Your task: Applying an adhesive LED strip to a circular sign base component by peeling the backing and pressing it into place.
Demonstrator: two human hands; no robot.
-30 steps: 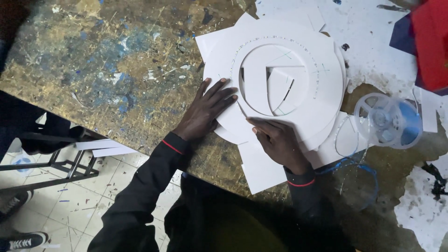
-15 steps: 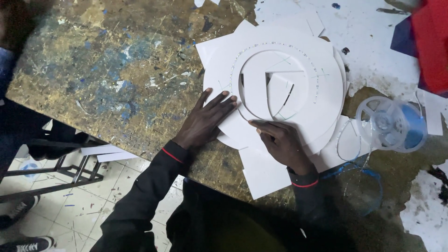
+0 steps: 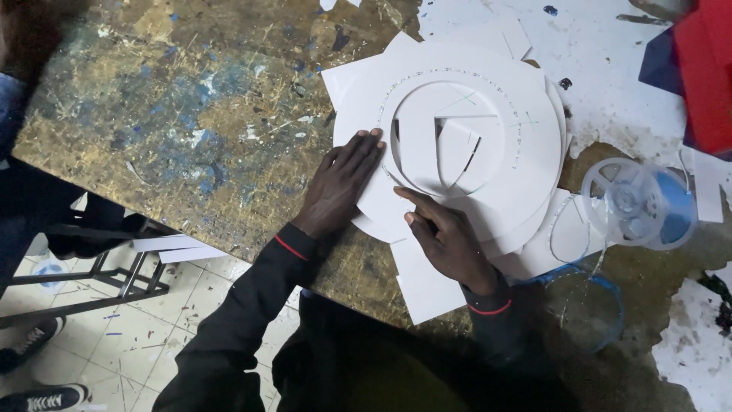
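Two bare hands press flat, gripping nothing, left hand [image 3: 341, 183] and right hand [image 3: 446, 236], on a white layered foam-board disc [image 3: 457, 145] lying on the paint-stained worktop [image 3: 175, 130]; uneven pressure could shift its loosely stacked layers.

Paint-splattered counter [image 3: 191, 130] has a stack of white card circles [image 3: 465, 130], a clear spool [image 3: 637, 202], plus some red and blue sheets [image 3: 698, 69].

Workshop, paint-stained worktable [image 3: 191, 137], card offcuts [image 3: 427, 294]

No packages, labels, signs, screens.
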